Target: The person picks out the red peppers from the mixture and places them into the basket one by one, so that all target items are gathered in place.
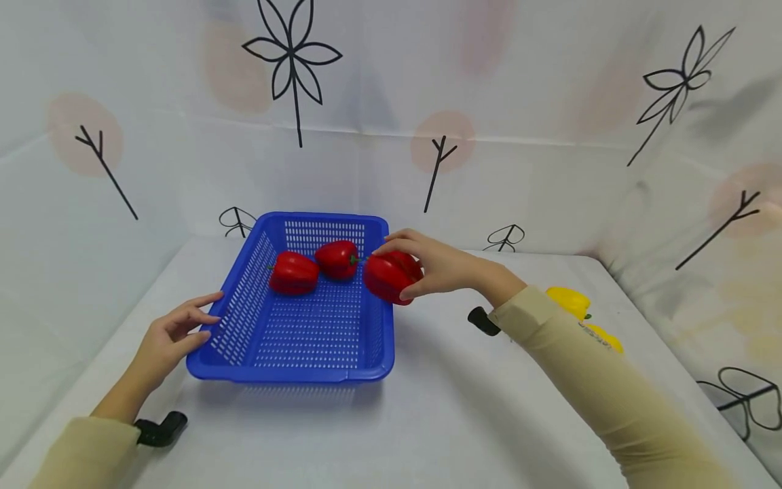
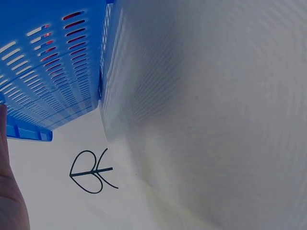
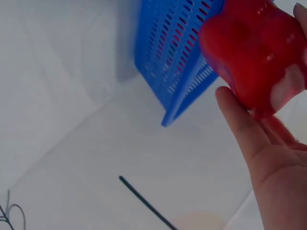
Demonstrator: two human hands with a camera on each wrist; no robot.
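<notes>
A red bell pepper (image 1: 388,277) is in my right hand (image 1: 449,266), gripped between the fingers and thumb above the right rim of the blue basket (image 1: 290,374). In the right wrist view the same pepper (image 3: 254,52) shows its lobed end, with the basket wall (image 3: 168,57) beyond it. Two more red peppers lie inside the basket, one toward the left (image 1: 294,273) and one farther back (image 1: 338,259). My left hand (image 1: 168,339) rests its extended fingertips on the basket's left rim. Only a sliver of that hand (image 2: 10,191) appears in the left wrist view.
Two yellow peppers, one farther back (image 1: 568,301) and one nearer (image 1: 606,337), lie on the white-covered table (image 1: 440,421) at the right, partly hidden by the right sleeve. A white cloth backdrop (image 1: 366,81) with plant drawings stands behind and at both sides.
</notes>
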